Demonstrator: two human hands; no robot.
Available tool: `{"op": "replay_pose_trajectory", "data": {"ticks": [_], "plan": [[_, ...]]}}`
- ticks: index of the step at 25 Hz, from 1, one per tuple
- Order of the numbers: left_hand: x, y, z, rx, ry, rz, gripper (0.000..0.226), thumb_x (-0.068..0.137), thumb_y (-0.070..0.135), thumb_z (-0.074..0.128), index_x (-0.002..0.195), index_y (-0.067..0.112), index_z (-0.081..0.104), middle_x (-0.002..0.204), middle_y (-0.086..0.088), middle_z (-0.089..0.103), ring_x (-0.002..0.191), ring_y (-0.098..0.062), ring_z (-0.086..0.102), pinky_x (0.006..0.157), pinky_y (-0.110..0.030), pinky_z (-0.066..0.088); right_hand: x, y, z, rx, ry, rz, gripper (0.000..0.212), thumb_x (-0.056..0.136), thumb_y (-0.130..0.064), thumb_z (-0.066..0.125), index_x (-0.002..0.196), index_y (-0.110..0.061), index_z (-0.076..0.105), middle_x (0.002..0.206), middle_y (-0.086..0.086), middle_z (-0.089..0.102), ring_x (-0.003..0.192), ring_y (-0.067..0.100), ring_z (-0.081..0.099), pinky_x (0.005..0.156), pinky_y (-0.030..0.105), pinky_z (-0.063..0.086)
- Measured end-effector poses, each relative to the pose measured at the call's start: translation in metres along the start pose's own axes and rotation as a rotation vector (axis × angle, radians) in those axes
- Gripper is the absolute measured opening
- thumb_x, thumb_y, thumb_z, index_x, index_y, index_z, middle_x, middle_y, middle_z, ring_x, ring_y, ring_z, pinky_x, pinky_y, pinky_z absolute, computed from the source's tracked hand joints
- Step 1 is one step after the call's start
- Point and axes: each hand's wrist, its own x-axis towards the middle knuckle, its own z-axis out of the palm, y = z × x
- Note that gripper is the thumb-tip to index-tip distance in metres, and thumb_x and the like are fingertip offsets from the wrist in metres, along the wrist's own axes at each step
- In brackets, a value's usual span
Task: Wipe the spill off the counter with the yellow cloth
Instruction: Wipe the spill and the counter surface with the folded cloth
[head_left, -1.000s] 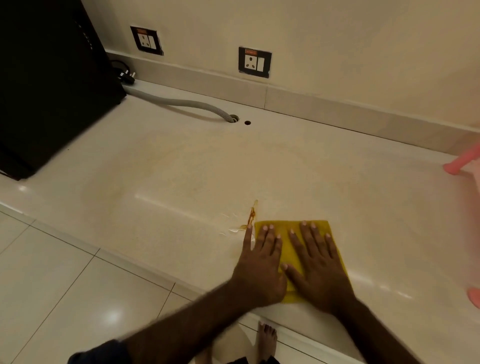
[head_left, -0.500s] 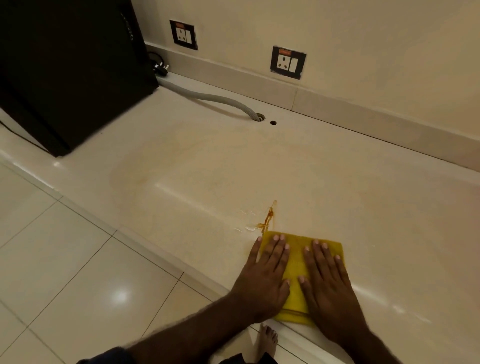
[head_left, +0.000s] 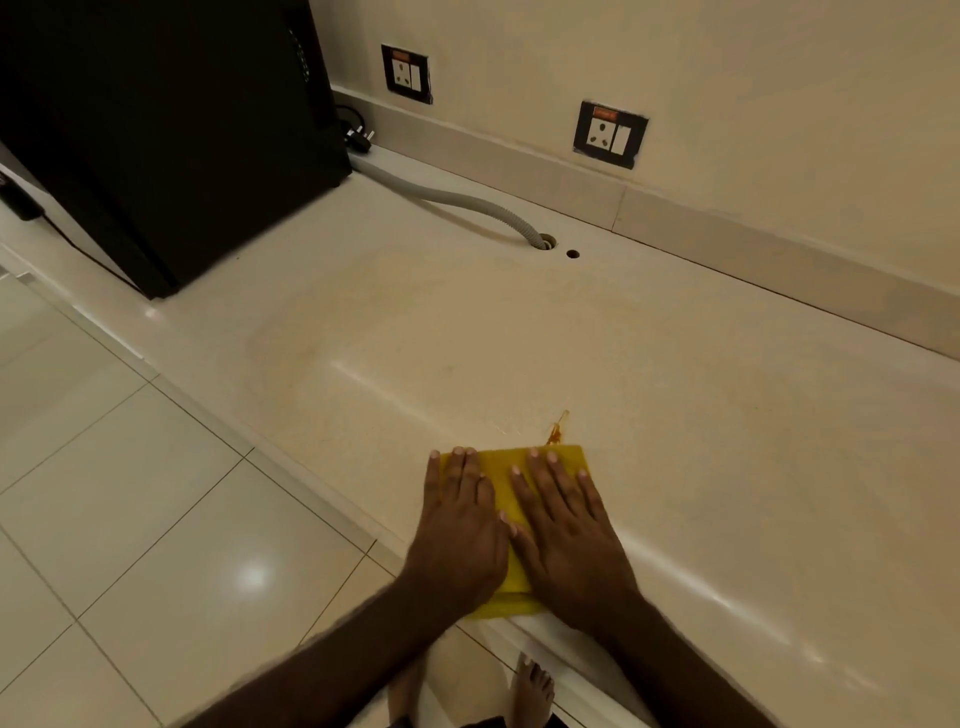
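The yellow cloth (head_left: 501, 470) lies flat at the front edge of the cream counter (head_left: 675, 395), and its near end hangs slightly over the edge. My left hand (head_left: 460, 525) and my right hand (head_left: 569, 530) both press flat on it, side by side, fingers spread and pointing away from me. A small orange-brown spill (head_left: 556, 432) streaks the counter just beyond the cloth's far right corner, with a few pale droplets (head_left: 511, 427) to its left.
A large black appliance (head_left: 156, 135) stands on the counter at the far left. A grey hose (head_left: 457, 202) runs from behind it into a counter hole (head_left: 545, 241), beside a smaller hole (head_left: 572, 254). Two wall sockets (head_left: 610, 134) sit above the backsplash. Tiled floor (head_left: 156, 519) lies left; my bare foot (head_left: 530, 691) shows below.
Both hands have slid the cloth leftward along the counter's front edge, so the spill, once at its left corner, now lies off its far right corner. The view has turned, hiding the pink object.
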Motion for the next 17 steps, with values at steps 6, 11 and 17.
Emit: {"op": "replay_pose_trajectory", "data": {"ticks": [6, 11, 17], "plan": [[0.004, 0.080, 0.029, -0.141, 0.019, 0.241, 0.068, 0.105, 0.036, 0.018, 0.157, -0.008, 0.020, 0.166, -0.032, 0.014, 0.155, -0.046, 0.003, 0.125, -0.063, 0.017, -0.064, 0.075, -0.009, -0.019, 0.001, 0.099, 0.075, 0.107, -0.059, 0.025, 0.168, -0.020, 0.006, 0.179, 0.003, 0.004, 0.166, 0.021, 0.001, 0.131, 0.052, 0.014], [0.068, 0.101, 0.027, -0.273, 0.167, 0.270, 0.065, 0.106, 0.036, 0.024, 0.156, -0.006, 0.028, 0.166, -0.028, 0.025, 0.157, -0.040, 0.015, 0.126, -0.059, 0.022, -0.026, 0.118, -0.028, -0.030, 0.006, 0.150, 0.080, 0.105, -0.063, 0.010, 0.166, -0.012, 0.017, 0.177, 0.009, 0.014, 0.165, 0.027, 0.009, 0.132, 0.054, 0.018], [0.128, 0.069, 0.007, -0.234, 0.222, 0.158, 0.072, 0.106, 0.047, 0.035, 0.152, -0.009, 0.037, 0.161, -0.030, 0.034, 0.154, -0.041, 0.026, 0.125, -0.057, 0.028, 0.062, 0.136, -0.039, -0.076, 0.002, 0.041, 0.079, 0.100, -0.055, 0.016, 0.164, -0.008, 0.024, 0.175, 0.014, 0.019, 0.163, 0.033, 0.017, 0.133, 0.055, 0.017]]}}
